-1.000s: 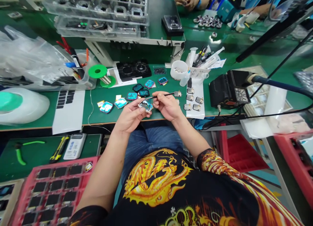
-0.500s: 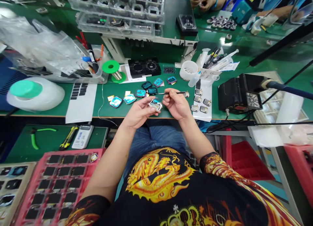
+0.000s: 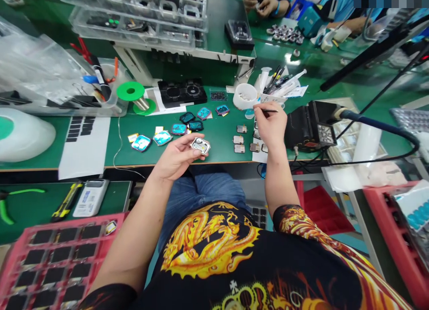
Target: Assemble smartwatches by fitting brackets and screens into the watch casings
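Observation:
My left hand (image 3: 179, 156) is closed on the edges of a small silver watch case (image 3: 200, 145), with its inside facing up, above the bench's front edge. My right hand (image 3: 273, 122) pinches a slim dark tool (image 3: 269, 111), whose back end sticks out to the right; its tip is hard to make out. This hand is over the white paper (image 3: 259, 157) with small metal-plated modules, and partly hides it. More such modules (image 3: 238, 140) lie just left of the paper. Several watch screens with blue film (image 3: 179, 129) lie beyond my left hand.
A white tub (image 3: 246, 97) and a pen holder (image 3: 273, 95) stand behind my right hand, a black box device (image 3: 310, 129) to its right. A solder spool (image 3: 132, 93) stands left. A red tray (image 3: 67, 252) is low left. A co-worker's hands (image 3: 264, 6) show at the top.
My right hand has moved right with the slim tool, away from the watch case to the modules on the paper. My left hand still holds the case. The view has shifted right.

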